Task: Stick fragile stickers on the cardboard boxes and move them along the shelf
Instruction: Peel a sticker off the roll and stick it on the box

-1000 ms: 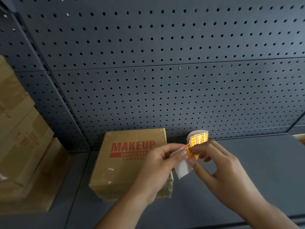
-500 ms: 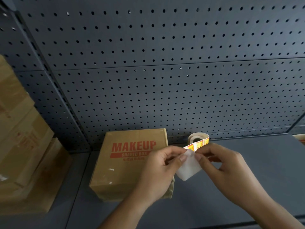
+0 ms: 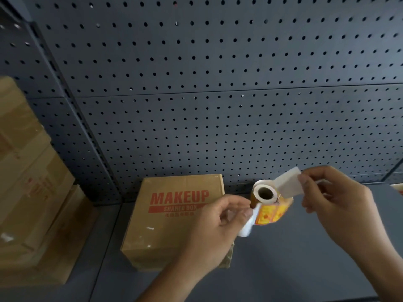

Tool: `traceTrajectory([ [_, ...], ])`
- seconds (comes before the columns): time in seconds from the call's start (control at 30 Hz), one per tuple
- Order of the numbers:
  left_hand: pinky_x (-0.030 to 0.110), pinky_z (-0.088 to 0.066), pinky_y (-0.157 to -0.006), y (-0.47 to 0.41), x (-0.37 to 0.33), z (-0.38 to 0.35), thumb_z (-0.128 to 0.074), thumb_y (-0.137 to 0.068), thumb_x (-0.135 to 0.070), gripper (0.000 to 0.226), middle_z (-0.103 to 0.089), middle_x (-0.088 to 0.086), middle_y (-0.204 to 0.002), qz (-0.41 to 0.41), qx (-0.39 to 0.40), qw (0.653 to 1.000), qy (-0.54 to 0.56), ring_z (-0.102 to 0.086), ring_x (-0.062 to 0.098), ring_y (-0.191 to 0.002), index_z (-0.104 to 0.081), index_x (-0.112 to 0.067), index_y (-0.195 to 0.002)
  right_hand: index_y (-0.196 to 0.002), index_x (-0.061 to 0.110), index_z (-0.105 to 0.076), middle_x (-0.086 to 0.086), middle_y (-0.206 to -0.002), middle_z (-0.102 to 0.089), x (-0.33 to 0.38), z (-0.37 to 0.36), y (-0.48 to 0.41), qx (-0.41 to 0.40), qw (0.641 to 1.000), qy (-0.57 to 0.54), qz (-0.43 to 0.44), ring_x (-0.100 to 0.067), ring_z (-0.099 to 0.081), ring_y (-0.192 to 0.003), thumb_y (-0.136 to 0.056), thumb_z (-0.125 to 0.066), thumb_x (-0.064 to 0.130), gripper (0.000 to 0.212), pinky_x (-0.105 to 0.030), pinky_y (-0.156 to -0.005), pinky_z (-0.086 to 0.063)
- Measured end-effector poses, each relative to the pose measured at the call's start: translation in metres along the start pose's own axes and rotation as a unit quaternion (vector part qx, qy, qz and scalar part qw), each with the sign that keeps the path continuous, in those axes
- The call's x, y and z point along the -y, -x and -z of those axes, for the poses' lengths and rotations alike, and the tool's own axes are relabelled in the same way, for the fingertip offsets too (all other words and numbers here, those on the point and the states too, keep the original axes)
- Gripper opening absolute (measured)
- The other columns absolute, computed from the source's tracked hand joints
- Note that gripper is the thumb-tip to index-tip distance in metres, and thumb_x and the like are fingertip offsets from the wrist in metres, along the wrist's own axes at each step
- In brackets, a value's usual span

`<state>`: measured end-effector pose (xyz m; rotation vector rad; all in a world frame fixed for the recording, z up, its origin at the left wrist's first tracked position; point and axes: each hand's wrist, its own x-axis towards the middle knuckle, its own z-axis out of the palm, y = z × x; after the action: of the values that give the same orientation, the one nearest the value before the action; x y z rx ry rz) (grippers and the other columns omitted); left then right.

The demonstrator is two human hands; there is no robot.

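Observation:
A brown cardboard box (image 3: 174, 216) printed "MAKEUP" in red lies on the dark shelf (image 3: 305, 262) against the back wall. Just right of it stands a sticker roll (image 3: 257, 189) with an open core. From it trails a strip of orange-yellow stickers (image 3: 270, 212), and my left hand (image 3: 218, 232) pinches the strip's white end in front of the box. My right hand (image 3: 335, 205) is up and to the right of the roll, pinching a white rectangular piece (image 3: 287, 186) whose printed side I cannot see. No sticker shows on the box top.
Several larger cardboard boxes (image 3: 28, 182) are stacked at the left end of the shelf. A dark pegboard wall (image 3: 218, 105) closes the back. At the far right edge a small orange corner (image 3: 398, 188) of something pokes in.
My hands have pulled apart. The right hand rose to the right with the white piece, while the left hand kept the strip, and the roll now shows between them.

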<state>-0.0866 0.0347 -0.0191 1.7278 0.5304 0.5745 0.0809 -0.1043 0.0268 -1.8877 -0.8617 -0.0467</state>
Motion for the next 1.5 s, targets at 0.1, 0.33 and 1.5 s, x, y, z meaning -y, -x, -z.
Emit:
traceTrajectory([
  [0.1, 0.014, -0.053, -0.086, 0.003, -0.008, 0.002, -0.068, -0.093, -0.029, 0.013, -0.076, -0.014, -0.1, -0.016, -0.02, 0.999, 0.026, -0.07, -0.003, -0.098, -0.074, -0.024, -0.104, -0.076, 0.027, -0.064, 0.006, -0.065, -0.062, 0.013, -0.013, 0.008, -0.021, 0.994, 0.045, 0.101, -0.017, -0.062, -0.057, -0.088, -0.068, 0.011, 0.02, -0.019, -0.052, -0.044],
  [0.33, 0.036, -0.061, -0.085, 0.009, -0.024, 0.017, -0.07, -0.087, -0.044, 0.036, -0.077, 0.007, -0.087, 0.031, -0.053, 0.974, 0.218, -0.071, 0.016, -0.083, -0.078, -0.01, -0.093, -0.083, 0.018, -0.07, 0.009, -0.087, -0.06, 0.031, -0.054, 0.029, 0.0, 0.965, 0.071, 0.253, -0.008, -0.054, -0.056, -0.093, -0.063, 0.024, 0.014, -0.03, -0.046, -0.047],
  [1.5, 0.044, -0.057, -0.076, -0.03, 0.044, 0.172, -0.069, -0.091, -0.04, 0.022, -0.071, -0.002, -0.078, 0.135, -0.237, 0.952, -0.141, -0.068, 0.015, -0.078, -0.069, -0.021, -0.081, -0.089, 0.027, -0.07, 0.006, -0.081, -0.072, 0.082, -0.228, -0.034, 0.308, 0.95, -0.059, 0.0, -0.002, -0.065, -0.066, -0.094, -0.065, 0.018, 0.012, -0.01, -0.056, -0.049],
])
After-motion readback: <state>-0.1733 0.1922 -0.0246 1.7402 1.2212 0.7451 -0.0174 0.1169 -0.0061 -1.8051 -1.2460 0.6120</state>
